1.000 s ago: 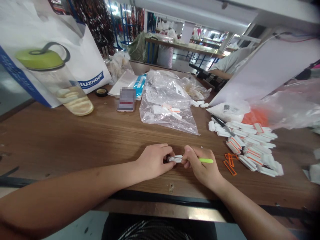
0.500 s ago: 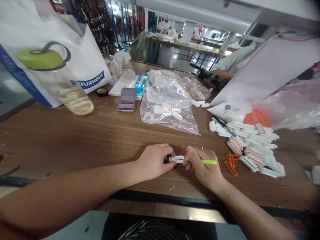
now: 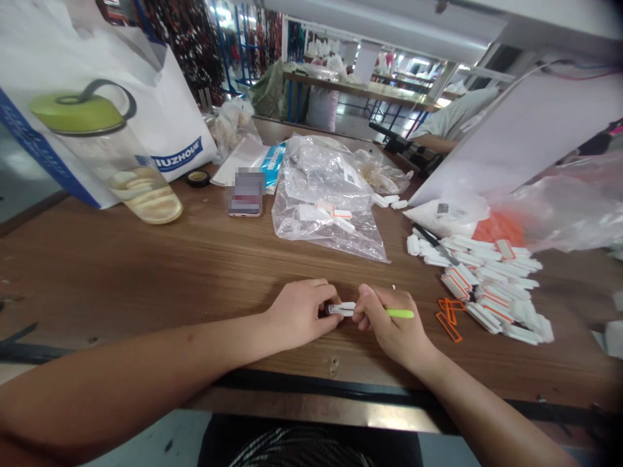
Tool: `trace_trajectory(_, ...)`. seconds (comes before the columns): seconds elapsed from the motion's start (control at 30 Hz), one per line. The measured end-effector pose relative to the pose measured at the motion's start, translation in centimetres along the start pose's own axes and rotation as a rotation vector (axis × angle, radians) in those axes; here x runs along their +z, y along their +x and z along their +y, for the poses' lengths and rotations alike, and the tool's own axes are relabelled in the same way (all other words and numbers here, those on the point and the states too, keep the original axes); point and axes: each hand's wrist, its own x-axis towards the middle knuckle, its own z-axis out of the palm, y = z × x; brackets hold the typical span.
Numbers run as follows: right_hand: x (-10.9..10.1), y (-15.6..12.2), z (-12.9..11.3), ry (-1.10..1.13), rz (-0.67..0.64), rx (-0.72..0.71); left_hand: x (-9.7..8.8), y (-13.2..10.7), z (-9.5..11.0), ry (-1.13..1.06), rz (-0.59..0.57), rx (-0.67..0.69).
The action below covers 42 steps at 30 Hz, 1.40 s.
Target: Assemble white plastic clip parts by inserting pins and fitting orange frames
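Note:
Near the front edge of the wooden table (image 3: 146,272), my left hand (image 3: 299,311) is closed, pinching one end of a small white plastic piece (image 3: 341,309). My right hand (image 3: 392,324) is closed on a thin green stick tool (image 3: 400,313) and touches the other end of the white piece. Both hands rest on the tabletop, almost touching. To the right lies a heap of white pieces (image 3: 487,282), some with orange frames, and a few loose orange frames (image 3: 448,316) close to my right hand.
A clear plastic bag (image 3: 326,204) with a few pieces lies ahead. A phone (image 3: 246,192), a tape roll (image 3: 197,178), a green-lidded jar (image 3: 111,155) and a white shopping bag (image 3: 165,110) stand at the back left. More plastic bags (image 3: 549,207) and a white board sit at right. Another person's arm (image 3: 428,143) shows beyond.
My right hand with the green tool drew back slightly to the right, then returned to the white piece. My left hand stayed put.

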Motion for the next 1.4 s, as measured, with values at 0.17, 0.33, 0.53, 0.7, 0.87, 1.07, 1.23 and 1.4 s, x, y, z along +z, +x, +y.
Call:
trace_trajectory(0.17, -0.1, 0.3, -0.6, -0.163, -0.033, -0.11, 0.1, 0.0, 0.0, -0.003, -0.001, -0.017)
trace_trajectory(0.33, -0.5, 0.0, -0.5, -0.07, 0.005, -0.069, 0.1, -0.1, 0.0, 0.002, -0.002, -0.004)
trace_trajectory(0.53, -0.9, -0.1, 0.6, 0.032, 0.071, 0.023, -0.1, 0.0, 0.0, 0.003, -0.005, -0.006)
trace_trajectory(0.7, -0.6, -0.1, 0.8, 0.044, 0.051, 0.032, 0.0, 0.0, 0.0, -0.002, -0.006, -0.011)
trace_trajectory(0.87, -0.4, 0.0, 0.6, 0.043, 0.052, 0.022, 0.0, -0.1, 0.0, -0.001, -0.002, -0.003)
trace_trajectory(1.07, -0.3, 0.1, 0.6, 0.024, 0.036, 0.005, 0.1, -0.1, -0.1, -0.001, 0.005, 0.009)
trace_trajectory(1.23, -0.3, 0.3, 0.0, -0.076, -0.011, -0.082, 0.2, -0.1, -0.2, -0.01, 0.004, 0.006)
trace_trajectory(1.4, -0.3, 0.2, -0.5, -0.203, -0.027, -0.171, 0.1, -0.1, -0.1, -0.016, 0.01, -0.017)
